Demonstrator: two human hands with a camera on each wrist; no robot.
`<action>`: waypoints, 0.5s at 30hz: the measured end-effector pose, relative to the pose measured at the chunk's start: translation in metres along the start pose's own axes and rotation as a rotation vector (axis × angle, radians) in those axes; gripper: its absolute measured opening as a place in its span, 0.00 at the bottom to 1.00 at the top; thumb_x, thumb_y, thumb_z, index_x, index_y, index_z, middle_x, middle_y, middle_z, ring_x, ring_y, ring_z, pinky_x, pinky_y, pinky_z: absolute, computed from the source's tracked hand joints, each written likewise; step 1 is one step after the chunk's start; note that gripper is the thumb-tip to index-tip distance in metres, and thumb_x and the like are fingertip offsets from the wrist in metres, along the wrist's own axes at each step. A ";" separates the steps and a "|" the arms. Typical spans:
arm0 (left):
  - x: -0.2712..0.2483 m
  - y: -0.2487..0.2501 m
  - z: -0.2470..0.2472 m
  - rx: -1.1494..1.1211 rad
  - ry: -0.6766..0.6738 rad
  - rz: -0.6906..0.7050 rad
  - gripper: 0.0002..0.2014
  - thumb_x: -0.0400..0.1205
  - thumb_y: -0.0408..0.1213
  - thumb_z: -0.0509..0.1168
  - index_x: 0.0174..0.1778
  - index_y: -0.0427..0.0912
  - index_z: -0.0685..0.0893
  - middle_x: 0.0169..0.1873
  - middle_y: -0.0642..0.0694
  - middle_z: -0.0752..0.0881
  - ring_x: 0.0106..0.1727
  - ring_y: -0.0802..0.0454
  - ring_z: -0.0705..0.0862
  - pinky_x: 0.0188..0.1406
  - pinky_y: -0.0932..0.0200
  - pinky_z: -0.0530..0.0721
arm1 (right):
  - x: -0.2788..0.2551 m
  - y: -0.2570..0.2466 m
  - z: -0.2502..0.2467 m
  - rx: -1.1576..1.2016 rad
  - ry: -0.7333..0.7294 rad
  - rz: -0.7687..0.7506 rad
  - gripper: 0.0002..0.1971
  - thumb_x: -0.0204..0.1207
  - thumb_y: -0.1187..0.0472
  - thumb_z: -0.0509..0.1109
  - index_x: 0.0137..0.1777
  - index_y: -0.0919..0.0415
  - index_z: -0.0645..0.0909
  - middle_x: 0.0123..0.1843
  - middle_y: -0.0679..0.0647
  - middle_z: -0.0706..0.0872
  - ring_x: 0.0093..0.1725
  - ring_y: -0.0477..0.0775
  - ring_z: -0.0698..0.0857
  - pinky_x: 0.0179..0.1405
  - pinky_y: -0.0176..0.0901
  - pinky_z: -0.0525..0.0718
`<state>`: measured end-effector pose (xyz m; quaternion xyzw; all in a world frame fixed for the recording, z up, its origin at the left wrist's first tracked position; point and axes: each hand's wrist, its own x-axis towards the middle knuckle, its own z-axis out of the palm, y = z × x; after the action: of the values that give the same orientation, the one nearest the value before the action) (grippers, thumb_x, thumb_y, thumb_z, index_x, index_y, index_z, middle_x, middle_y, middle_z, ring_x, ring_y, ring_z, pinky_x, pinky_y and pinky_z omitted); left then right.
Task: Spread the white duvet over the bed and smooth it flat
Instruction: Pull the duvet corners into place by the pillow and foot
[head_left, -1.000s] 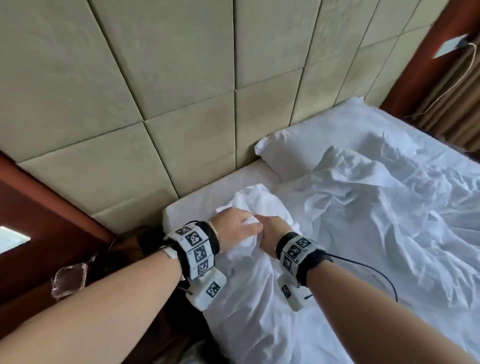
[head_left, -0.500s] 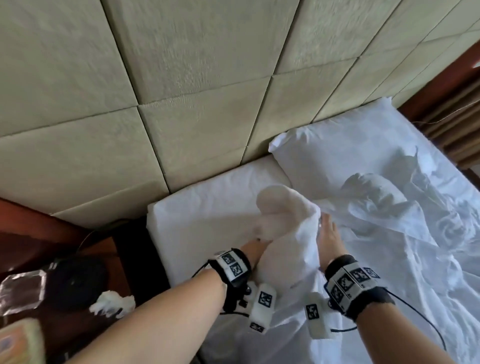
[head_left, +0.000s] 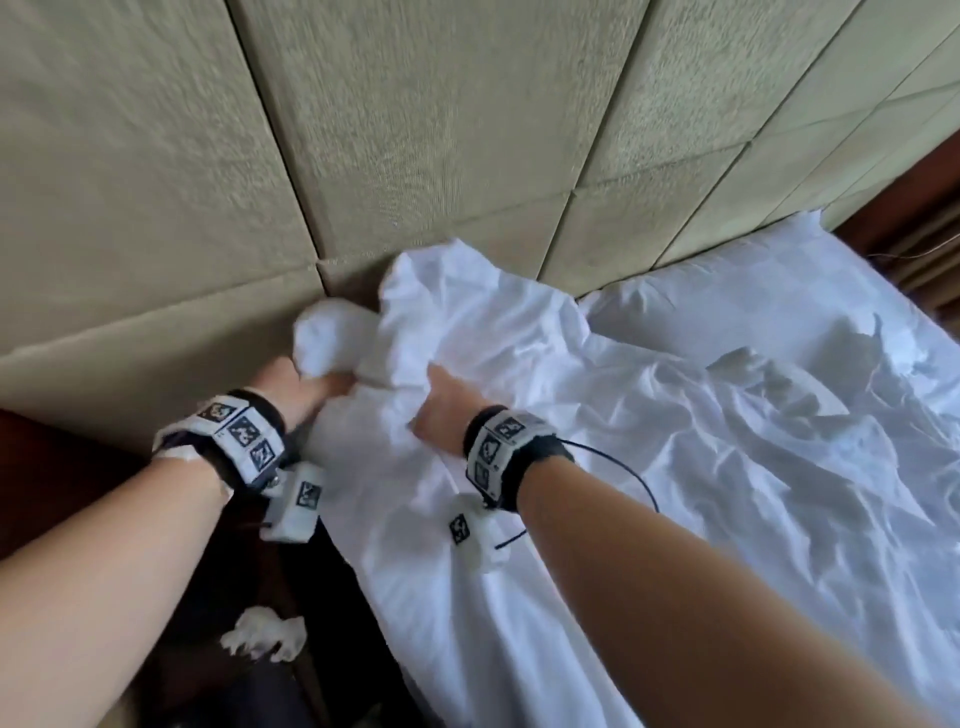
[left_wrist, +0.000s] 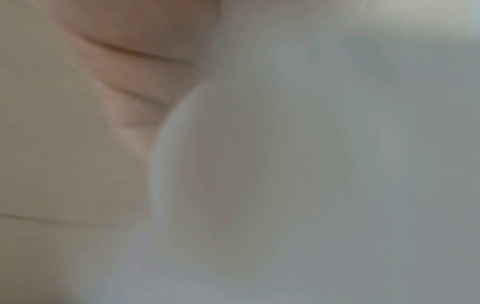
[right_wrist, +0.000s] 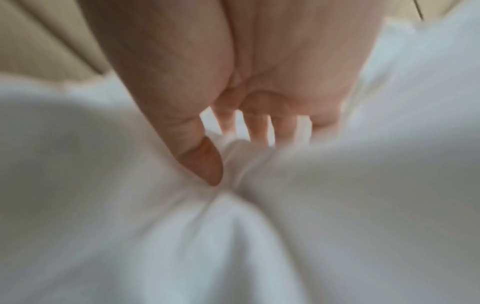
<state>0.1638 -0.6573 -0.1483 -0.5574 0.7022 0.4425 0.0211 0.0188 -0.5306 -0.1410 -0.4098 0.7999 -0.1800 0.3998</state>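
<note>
Early in the task, by the look of things. Nearest: both forearms reaching in, each wrist strapped with a band of black-and-white square markers; no readable words, brand or label anywhere. Just beyond, left hand (head_left: 304, 389) curled round a rounded wad at the duvet's corner, though the left wrist view is too blurred to settle the hold fully. Right hand (head_left: 441, 402) pinching a fold of the white duvet (head_left: 519, 332) between thumb and fingers (right_wrist: 259, 127), cloth gathered to a point there. Corner lifted at the bed's head end, close against the padded headboard (head_left: 415, 130). Farther right, still crumpled and ridged over the bed (head_left: 779, 467), pillow (head_left: 753, 296) exposed. Left to do: spreading out, drawing flat, smoothing.
</note>
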 end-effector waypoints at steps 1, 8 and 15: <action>0.012 -0.029 0.008 0.230 -0.100 -0.049 0.28 0.72 0.48 0.75 0.64 0.36 0.82 0.62 0.33 0.84 0.62 0.43 0.85 0.58 0.55 0.80 | -0.008 0.008 0.010 -0.083 -0.116 0.057 0.31 0.76 0.55 0.67 0.79 0.56 0.63 0.72 0.57 0.77 0.69 0.61 0.77 0.68 0.48 0.76; 0.062 -0.031 0.097 0.633 -0.228 -0.001 0.29 0.76 0.51 0.68 0.70 0.40 0.72 0.66 0.38 0.80 0.65 0.40 0.81 0.63 0.52 0.80 | -0.036 0.128 0.011 -0.087 -0.071 0.435 0.26 0.77 0.59 0.65 0.75 0.52 0.69 0.73 0.56 0.78 0.69 0.59 0.78 0.67 0.44 0.77; 0.058 0.088 0.261 0.719 -0.369 0.488 0.39 0.70 0.58 0.71 0.73 0.48 0.67 0.73 0.42 0.68 0.75 0.40 0.68 0.70 0.42 0.72 | -0.096 0.209 -0.055 -0.010 0.213 0.646 0.21 0.75 0.61 0.68 0.69 0.55 0.75 0.68 0.52 0.82 0.66 0.55 0.80 0.65 0.40 0.75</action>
<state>-0.0496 -0.5339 -0.2844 -0.2456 0.9058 0.2551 0.2326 -0.0982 -0.3306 -0.1887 -0.1164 0.9266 -0.0819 0.3482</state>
